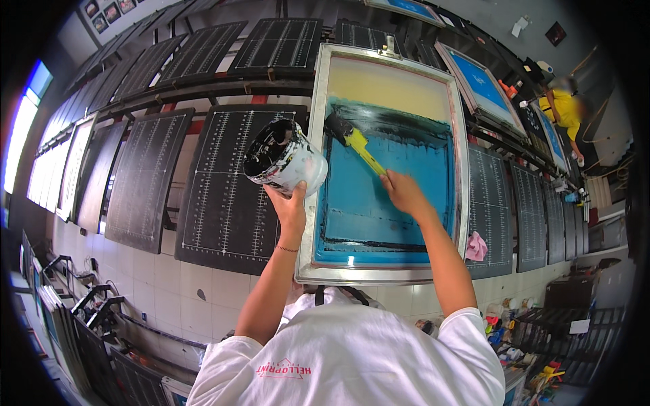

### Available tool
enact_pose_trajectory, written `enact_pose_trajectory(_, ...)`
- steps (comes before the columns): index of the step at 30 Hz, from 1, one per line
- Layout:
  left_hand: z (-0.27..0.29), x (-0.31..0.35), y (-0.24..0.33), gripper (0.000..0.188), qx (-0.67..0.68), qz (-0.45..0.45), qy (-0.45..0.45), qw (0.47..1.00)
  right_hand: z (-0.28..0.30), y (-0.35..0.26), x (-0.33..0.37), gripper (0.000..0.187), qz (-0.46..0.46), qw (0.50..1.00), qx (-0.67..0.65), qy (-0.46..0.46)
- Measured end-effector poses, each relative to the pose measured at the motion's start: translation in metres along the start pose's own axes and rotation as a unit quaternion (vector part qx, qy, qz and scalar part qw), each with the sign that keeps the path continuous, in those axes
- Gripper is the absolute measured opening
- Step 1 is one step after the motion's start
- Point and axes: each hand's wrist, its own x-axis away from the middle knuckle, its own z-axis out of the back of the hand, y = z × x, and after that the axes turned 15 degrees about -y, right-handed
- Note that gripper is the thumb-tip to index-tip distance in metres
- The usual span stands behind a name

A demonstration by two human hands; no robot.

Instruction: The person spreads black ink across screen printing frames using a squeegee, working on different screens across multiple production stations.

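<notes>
My left hand (290, 208) grips a white plastic tub (306, 169) from below and the side. The tub is tilted, its inside and rim coated in black ink, and it hangs over the left rail of a metal-framed printing screen (462, 183). Closed round a yellow handle, my right hand (404, 193) holds an ink scraper (366, 154) with a black-smeared head. That head is over the upper left of the blue mesh (389, 203), close to the tub. Black ink (406, 122) lies in a band across the mesh's upper part; thinner black streaks run along its lower edge.
Black printing boards (227, 169) with white ruled marks stand in rows on both sides. A metal clamp (388, 46) sits at the screen's far edge. Another screen (477, 81) and a person in yellow (562, 111) are at the right. A pink cloth (476, 246) lies by the right boards.
</notes>
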Motion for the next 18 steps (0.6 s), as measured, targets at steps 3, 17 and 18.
enact_pose_trajectory(3,-0.003,0.000,0.001,0.095,-0.005,0.002,0.012,1.000,-0.003,0.003,0.014,0.036,0.018,1.000,0.003,-0.008)
enact_pose_trajectory(17,0.018,-0.035,0.029,0.089,-0.253,0.035,-0.008,0.967,0.060,0.006,0.085,0.029,-0.001,0.770,-0.606,-0.201)
enact_pose_trajectory(18,0.013,-0.038,0.035,0.091,-0.321,0.051,-0.020,0.946,0.073,-0.003,0.095,0.029,-0.004,0.793,-0.582,-0.179)
